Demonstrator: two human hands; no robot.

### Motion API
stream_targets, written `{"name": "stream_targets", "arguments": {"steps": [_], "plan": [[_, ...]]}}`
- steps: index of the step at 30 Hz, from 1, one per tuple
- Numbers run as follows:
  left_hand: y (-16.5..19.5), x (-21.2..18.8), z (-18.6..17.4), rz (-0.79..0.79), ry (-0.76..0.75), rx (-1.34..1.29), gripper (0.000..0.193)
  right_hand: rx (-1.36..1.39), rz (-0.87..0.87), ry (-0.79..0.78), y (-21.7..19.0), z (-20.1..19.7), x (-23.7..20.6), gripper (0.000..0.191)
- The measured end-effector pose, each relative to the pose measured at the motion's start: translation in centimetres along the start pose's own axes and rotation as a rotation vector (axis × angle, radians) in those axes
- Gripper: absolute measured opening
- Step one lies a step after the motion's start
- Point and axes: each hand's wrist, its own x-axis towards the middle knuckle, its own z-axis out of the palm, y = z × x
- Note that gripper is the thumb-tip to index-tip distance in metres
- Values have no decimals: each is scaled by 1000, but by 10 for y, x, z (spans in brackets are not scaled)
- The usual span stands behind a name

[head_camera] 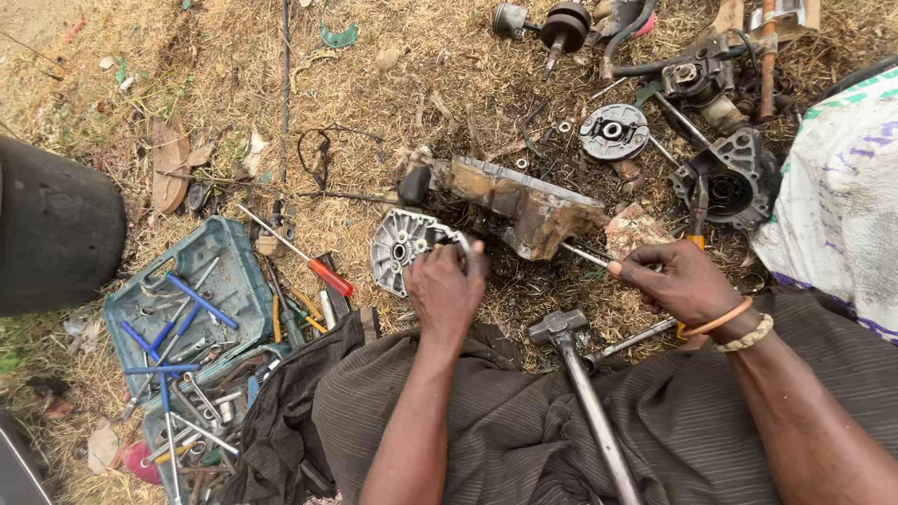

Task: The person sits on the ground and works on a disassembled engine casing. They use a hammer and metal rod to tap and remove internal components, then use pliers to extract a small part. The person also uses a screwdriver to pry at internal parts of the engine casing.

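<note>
My left hand (pixel 445 290) rests on a cast metal cover (pixel 404 245), dull grey and ribbed, gritty with dirt. My right hand (pixel 681 281) grips a thin steel rod (pixel 587 254), bright and smooth, against the rusty engine casing (pixel 524 208), whose metal is brown, greasy and rough. Near me lies a hammer (pixel 559 327) with a matt grey steel head and a smooth metal shaft. My lap cloth (pixel 524 421) is dark striped fabric, matt. At left, the plastic tool case (pixel 224 281) is scuffed teal; the screwdriver (pixel 329 277) has a glossy red plastic handle. At right, a woven plastic sack (pixel 842 178) looks coarse. The ground (pixel 374 112) is dry straw.
</note>
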Motion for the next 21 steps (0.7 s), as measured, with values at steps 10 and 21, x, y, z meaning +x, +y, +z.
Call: {"name": "stream_targets", "arguments": {"steps": [10,21], "plan": [[31,103,-24,691,-231,254,92,-27,-17,-33,7,-7,3,45],[48,141,-78,992,-243,223,34,-152,-557,-28,-7,-34,-16,30]]}}
